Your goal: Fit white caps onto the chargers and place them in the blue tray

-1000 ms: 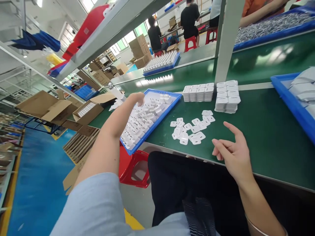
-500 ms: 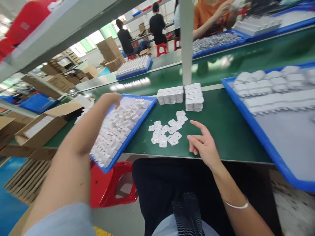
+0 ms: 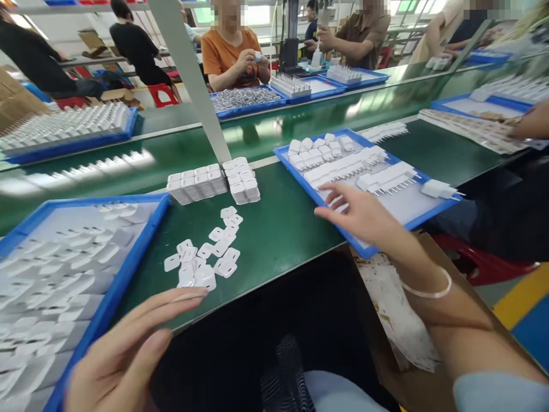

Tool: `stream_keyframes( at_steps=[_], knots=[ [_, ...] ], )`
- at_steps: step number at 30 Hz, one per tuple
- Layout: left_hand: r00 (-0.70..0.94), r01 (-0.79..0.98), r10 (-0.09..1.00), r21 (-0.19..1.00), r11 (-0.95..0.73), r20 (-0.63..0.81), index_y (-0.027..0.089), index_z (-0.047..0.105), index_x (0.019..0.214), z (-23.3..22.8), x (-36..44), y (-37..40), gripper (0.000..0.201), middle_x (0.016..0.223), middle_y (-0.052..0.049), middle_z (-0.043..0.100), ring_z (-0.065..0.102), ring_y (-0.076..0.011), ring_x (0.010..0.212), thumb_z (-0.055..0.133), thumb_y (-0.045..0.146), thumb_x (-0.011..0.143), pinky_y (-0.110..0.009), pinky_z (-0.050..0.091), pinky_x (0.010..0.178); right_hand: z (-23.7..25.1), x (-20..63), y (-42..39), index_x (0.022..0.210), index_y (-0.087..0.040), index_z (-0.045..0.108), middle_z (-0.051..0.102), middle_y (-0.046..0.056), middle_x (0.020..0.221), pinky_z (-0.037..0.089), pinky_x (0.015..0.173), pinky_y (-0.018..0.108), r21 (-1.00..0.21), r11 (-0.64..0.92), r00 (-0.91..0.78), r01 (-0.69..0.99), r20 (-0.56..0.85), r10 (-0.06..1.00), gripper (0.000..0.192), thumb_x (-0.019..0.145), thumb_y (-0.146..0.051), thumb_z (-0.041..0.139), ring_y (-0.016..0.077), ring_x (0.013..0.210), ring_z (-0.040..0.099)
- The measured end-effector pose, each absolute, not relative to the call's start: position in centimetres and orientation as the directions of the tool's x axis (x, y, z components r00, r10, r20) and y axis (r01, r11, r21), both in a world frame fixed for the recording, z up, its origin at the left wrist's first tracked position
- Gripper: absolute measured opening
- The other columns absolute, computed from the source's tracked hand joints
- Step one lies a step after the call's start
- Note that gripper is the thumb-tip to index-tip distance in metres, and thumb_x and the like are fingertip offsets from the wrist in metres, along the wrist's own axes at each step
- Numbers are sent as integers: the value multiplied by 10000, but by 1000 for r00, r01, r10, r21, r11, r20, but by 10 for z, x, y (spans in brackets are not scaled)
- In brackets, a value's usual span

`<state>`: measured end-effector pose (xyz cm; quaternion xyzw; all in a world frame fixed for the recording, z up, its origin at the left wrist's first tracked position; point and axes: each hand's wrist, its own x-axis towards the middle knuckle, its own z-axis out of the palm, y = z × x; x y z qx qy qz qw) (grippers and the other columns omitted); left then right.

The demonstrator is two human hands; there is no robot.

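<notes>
Head cam: right hand (image 3: 360,214) open, empty, over right-centre blue tray (image 3: 300,180); left hand (image 3: 128,349) open, empty, lower left nr loose white caps (image 3: 206,257).

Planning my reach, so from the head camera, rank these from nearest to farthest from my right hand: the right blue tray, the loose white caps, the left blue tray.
1. Right tray, under the right hand.
2. Loose caps, table middle.
3. Left tray, far left.

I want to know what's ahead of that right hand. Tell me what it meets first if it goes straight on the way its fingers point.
Likely the white plug parts lying in the blue tray; the right hand already reaches over that tray's near rim, though depth is unclear.
</notes>
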<state>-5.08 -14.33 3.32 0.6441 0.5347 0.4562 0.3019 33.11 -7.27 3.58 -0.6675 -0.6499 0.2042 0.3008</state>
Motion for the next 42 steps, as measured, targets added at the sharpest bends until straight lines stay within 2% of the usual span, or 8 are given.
stream_keyframes(
  at_steps=[5,10,17,26,31,34,38,42],
  knots=[
    [17,213,996,972,-94,92,267,834,960,-31,-32,-120,236,1114,-23,795,737,-212,1091,687,444,910,-219,629,915,24,409,-14,1337,-78,598,626,259,1337,492,975,501,-220,-441,476,870,140,868,605,888,-474,689,418,1213,611],
    [-36,-93,999,996,-14,11,217,830,982,-45,-28,-112,272,1095,-52,795,742,-236,1103,693,441,912,-270,641,943,-10,434,-5,1337,45,532,534,361,1391,414,1046,526,-189,-600,626,778,144,766,747,837,-476,720,477,1333,481],
    [26,-151,999,987,51,-48,195,809,1047,-39,1,-116,319,1173,-85,769,751,-276,1090,693,460,911,-335,643,942,-30,444,-12,1338,60,488,489,398,1391,382,1053,529,-231,-620,656,750,132,743,821,762,-474,728,485,1323,458],
    [116,-51,993,999,8,-2,233,796,1090,-39,27,-113,312,1279,-81,712,716,-252,1134,709,467,903,-336,617,967,-23,448,-5,1283,-71,576,620,251,1254,430,1028,546,-357,-434,507,827,144,850,711,658,-362,749,442,1214,548],
    [192,-82,980,994,70,-53,268,751,1202,-44,54,-118,369,1444,-77,620,681,-260,1219,692,490,913,-386,566,1065,-11,406,-40,1294,-155,554,609,170,1338,483,1066,457,-481,-152,321,864,292,901,728,654,-390,810,341,1250,576],
    [247,-157,969,987,30,9,328,643,1367,-44,81,-124,475,1588,-55,482,605,-272,1338,698,470,917,-420,492,1156,-17,342,-77,1355,-219,516,585,139,1362,525,1044,467,-627,269,192,731,567,801,716,723,-368,817,311,1268,578],
    [285,-234,956,972,-2,71,357,474,1519,-41,103,-129,711,1686,-44,336,483,-292,1464,765,420,873,-416,407,1234,-45,245,-117,1415,-252,481,554,128,1358,528,1052,491,-717,413,287,561,637,715,721,766,-279,795,307,1289,568],
    [150,-321,986,947,-25,77,277,577,1445,-41,95,-127,649,1602,-76,481,447,-291,1496,805,351,842,-393,390,1251,-69,183,-136,1465,-289,437,492,141,1377,534,1054,546,-773,486,307,407,617,724,777,770,-256,783,329,1287,559]
  ],
)
